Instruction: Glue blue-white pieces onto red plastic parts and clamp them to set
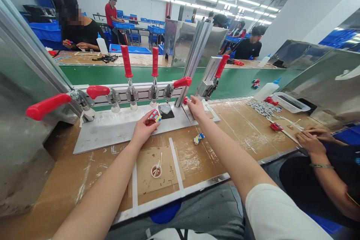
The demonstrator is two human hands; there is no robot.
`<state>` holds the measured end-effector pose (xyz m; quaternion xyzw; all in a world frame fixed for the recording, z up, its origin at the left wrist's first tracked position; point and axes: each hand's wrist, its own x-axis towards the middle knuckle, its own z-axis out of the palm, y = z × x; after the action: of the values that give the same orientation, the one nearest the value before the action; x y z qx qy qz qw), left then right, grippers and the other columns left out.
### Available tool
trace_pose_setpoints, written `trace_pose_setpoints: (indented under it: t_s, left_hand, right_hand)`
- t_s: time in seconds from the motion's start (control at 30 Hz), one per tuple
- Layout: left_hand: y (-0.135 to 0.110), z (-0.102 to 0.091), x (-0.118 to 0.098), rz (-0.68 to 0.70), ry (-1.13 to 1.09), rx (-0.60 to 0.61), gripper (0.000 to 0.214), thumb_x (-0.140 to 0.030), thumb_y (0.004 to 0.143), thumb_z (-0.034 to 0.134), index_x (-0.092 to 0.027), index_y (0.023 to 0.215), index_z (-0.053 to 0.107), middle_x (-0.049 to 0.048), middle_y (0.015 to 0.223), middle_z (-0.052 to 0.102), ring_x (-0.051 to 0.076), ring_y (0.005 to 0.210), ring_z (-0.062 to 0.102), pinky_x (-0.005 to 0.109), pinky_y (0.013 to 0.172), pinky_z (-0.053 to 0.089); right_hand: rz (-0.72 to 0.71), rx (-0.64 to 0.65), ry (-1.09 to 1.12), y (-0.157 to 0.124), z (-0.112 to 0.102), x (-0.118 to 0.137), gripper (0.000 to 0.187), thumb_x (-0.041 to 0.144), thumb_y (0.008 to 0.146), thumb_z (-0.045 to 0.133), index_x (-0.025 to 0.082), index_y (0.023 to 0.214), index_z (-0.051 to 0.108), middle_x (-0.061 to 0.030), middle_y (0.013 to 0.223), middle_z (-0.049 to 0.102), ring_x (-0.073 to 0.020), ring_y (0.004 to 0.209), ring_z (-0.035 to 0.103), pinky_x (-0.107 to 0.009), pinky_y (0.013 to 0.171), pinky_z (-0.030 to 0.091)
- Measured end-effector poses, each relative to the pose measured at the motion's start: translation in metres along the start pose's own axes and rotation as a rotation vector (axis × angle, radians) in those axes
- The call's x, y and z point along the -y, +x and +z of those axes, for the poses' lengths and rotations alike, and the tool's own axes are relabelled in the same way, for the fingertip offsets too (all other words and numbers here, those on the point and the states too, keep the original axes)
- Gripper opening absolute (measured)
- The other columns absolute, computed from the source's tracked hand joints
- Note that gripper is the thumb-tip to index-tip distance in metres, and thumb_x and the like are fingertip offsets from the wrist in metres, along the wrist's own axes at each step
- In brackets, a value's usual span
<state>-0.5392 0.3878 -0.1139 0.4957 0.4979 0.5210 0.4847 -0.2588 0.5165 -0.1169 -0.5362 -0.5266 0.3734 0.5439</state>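
Note:
My left hand (pixel 142 129) grips a small toy-like block (pixel 154 116) with red, blue, yellow and white faces, above the front of the white fixture plate (pixel 104 131). Just beyond it lies a black pad (pixel 166 111) with a grey top. My right hand (pixel 196 108) reaches forward beside the aluminium post (pixel 194 58), fingers curled together. A small red part (pixel 185 100) shows at its fingertips; how it is held is hidden. Below that hand, a white, blue and yellow piece (pixel 198 138) rests on the cardboard-covered table.
Red-handled toggle clamps (pixel 127 62) line the fixture. A small cup (pixel 156 171) with a stick sits in front. To the right are grey pieces (pixel 264 108), a bottle (pixel 266 90), a white tray (pixel 292 102) and a co-worker's hands (pixel 312 140). More people work behind.

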Motion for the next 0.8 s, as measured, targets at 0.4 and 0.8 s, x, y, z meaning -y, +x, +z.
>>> trace_pose_setpoints:
  t_s: [0.4, 0.8]
  left_hand:
    - [0.015, 0.024, 0.004, 0.055, 0.143, -0.017, 0.07, -0.074, 0.083, 0.072, -0.018, 0.124, 0.071, 0.0027, 0.078, 0.064, 0.017, 0.063, 0.062, 0.025, 0.055, 0.046]
    - [0.057, 0.041, 0.002, 0.196, 0.522, -0.028, 0.057, -0.056, 0.102, 0.059, -0.026, 0.15, 0.062, 0.0068, 0.114, 0.079, 0.019, 0.069, 0.069, 0.032, 0.076, 0.054]
  right_hand:
    - [0.085, 0.356, 0.253, -0.089, 0.058, 0.004, 0.05, 0.056, 0.08, 0.078, 0.021, 0.117, 0.075, -0.0032, 0.099, 0.076, -0.0131, 0.068, 0.067, -0.023, 0.054, 0.055]
    - [0.026, 0.324, 0.253, -0.049, 0.07, 0.002, 0.043, 0.038, 0.092, 0.077, 0.016, 0.128, 0.074, -0.0032, 0.095, 0.077, -0.0103, 0.064, 0.064, -0.019, 0.053, 0.05]
